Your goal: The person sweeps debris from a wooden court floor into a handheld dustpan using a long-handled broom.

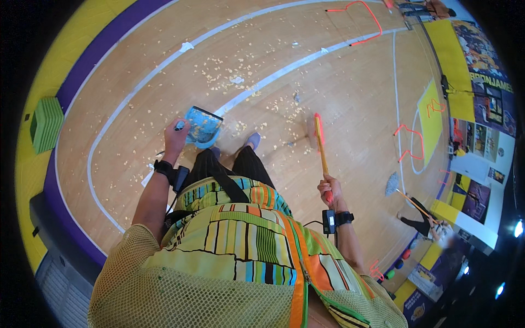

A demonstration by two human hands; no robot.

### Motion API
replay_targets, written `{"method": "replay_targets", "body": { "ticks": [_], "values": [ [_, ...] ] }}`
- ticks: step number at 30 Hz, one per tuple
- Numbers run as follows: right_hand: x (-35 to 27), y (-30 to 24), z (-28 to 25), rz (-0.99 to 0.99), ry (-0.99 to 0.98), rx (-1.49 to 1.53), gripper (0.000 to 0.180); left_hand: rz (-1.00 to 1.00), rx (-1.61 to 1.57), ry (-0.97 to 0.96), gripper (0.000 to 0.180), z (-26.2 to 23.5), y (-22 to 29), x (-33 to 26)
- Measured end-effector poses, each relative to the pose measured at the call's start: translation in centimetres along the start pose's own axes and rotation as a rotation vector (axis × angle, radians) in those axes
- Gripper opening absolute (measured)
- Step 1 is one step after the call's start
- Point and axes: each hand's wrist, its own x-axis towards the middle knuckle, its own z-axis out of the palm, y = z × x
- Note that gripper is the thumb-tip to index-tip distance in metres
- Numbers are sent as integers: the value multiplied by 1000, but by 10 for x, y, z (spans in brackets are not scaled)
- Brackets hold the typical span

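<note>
Out to the left, my left hand (174, 139) is closed around the handle of a blue dustpan (205, 131). The dustpan is beside my feet and has small pale scraps in it. On the right, my right hand (331, 191) grips the yellow-orange stick of a broom (322, 154). The broom's red head points away from me, to the right of most of the litter. Many pale scraps (219, 71) lie scattered over the wooden court floor (262, 46), mostly ahead of my feet. Crumpled white paper (237, 80) lies among them.
Red-orange hurdle frames (377, 24) stand far ahead and to the right. A green stepped block (48, 124) sits on the yellow edge at left, near a dark padded bench (54, 224). Another person (424, 221) holds a long-handled mop (392, 184) at the right.
</note>
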Motion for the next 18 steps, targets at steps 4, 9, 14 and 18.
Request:
{"method": "replay_targets", "body": {
  "ticks": [4,9,14,18],
  "values": [
    [36,-9,27,-5,16,-193,23,-15,-7,104,13,29,19,7],
    [7,-15,84,79,-304,-322,11,-75,70,182,14,47,42,23],
    [14,-75,96,438,-632,35,17,-41,44,280,11,49,60,26],
    [10,-118,150,119,-598,-433,15,-20,53,347,14,30,82,33]
  ]
}}
